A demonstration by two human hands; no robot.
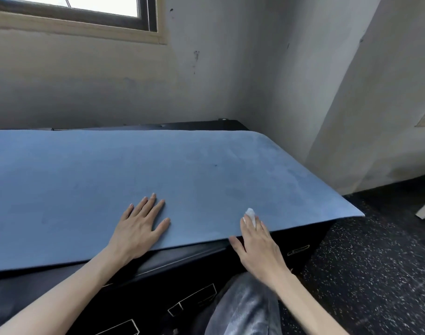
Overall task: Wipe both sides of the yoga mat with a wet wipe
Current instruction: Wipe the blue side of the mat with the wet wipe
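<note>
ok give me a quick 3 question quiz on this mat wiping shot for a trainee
1. True or false: the left hand lies flat, fingers straight, on the blue yoga mat.
2. The white wet wipe is under the fingers of which hand? A) left B) right C) neither
3. Fill in: the mat lies on a ____ cabinet with drawers.

Key:
1. True.
2. B, the right hand, at the mat's near edge by its right end.
3. Black.

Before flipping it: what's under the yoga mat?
The yoga mat lies on a black bench, visible along the near edge and far corner. Whatever else lies beneath is covered.
</note>
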